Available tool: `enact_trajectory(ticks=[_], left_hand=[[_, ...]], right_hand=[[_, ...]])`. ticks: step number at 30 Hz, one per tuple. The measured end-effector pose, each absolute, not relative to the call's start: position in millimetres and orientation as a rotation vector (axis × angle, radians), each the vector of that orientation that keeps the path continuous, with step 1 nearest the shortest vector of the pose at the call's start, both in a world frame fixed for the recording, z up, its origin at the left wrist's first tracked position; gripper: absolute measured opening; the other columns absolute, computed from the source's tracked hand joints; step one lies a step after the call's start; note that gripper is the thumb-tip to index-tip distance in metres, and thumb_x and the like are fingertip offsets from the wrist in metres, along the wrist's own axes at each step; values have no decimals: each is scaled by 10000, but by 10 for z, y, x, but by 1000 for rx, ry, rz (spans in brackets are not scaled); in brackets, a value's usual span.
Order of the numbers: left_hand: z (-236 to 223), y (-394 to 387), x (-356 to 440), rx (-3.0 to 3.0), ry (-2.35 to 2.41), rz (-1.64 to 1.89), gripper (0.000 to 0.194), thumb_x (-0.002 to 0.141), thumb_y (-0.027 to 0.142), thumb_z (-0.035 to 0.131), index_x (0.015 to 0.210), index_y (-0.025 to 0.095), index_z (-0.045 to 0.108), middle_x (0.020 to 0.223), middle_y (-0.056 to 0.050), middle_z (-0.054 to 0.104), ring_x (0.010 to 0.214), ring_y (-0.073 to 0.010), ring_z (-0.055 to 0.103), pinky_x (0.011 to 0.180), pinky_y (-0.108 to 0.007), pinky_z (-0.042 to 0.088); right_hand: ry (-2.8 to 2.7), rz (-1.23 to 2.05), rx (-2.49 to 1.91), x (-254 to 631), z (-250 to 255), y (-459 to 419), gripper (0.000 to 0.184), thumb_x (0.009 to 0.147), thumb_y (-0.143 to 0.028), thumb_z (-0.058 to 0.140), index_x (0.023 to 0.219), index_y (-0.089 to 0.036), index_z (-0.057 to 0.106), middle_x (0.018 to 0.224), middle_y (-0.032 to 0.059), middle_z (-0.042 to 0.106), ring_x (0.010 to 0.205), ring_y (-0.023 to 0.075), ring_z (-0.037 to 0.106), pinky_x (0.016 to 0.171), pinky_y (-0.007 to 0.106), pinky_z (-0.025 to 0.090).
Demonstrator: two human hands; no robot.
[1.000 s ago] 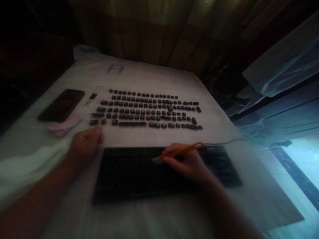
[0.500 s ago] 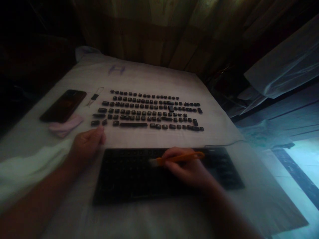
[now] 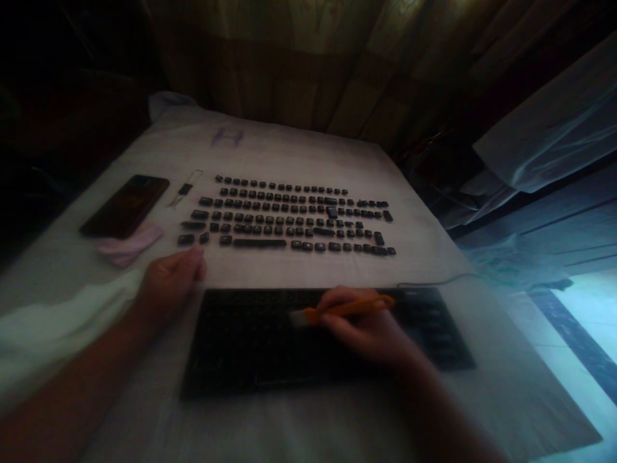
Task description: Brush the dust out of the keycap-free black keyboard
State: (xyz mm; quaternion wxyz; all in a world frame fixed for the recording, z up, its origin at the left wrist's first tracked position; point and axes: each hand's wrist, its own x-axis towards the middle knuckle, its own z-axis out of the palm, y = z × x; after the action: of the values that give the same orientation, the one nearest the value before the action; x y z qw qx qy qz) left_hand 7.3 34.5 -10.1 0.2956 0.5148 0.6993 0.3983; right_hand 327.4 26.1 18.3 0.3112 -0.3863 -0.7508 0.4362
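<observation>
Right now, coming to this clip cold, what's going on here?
A person's right hand grips an orange-handled brush, its pale bristles over a dark keyboard; whether they touch it is too blurred to tell. The left hand is curled near the keyboard's far left corner. Loose keycaps lie in rows beyond the keyboard. A phone lies on the left, by a pink cloth.

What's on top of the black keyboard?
The right hand is over the keyboard, holding an orange brush; whether its bristles touch is too blurred to tell. The part beneath that hand is covered, so I can't see it.
</observation>
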Motion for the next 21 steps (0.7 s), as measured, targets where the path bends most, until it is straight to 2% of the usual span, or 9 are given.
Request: enact_trajectory(ticks=[7, 15, 21], left_hand=[[-124, 340, 36, 1405, 1842, 1059, 467, 853, 570, 468, 540, 225, 508, 456, 58, 424, 438, -104, 378, 466, -261, 303], [-109, 345, 53, 1428, 1847, 1062, 460, 856, 547, 462, 525, 231, 504, 432, 63, 398, 423, -104, 356, 456, -264, 289], [-106, 349, 51, 1440, 1865, 1059, 461, 843, 552, 465, 514, 233, 505, 450, 51, 439, 443, -113, 397, 481, -270, 328]], right_hand=[[-1926, 1155, -997, 3294, 199, 284, 77, 810, -149, 656, 820, -200, 712, 751, 17, 750, 676, 143, 703, 623, 221, 559], [-1942, 1195, -989, 3332, 189, 306, 151, 881, -203, 604, 923, -210, 749, 794, 24, 774, 674, 155, 714, 598, 252, 565], [-1907, 1189, -1100, 3333, 247, 313, 76, 835, -211, 618, 830, -198, 693, 675, 9, 732, 599, 145, 677, 560, 237, 518]])
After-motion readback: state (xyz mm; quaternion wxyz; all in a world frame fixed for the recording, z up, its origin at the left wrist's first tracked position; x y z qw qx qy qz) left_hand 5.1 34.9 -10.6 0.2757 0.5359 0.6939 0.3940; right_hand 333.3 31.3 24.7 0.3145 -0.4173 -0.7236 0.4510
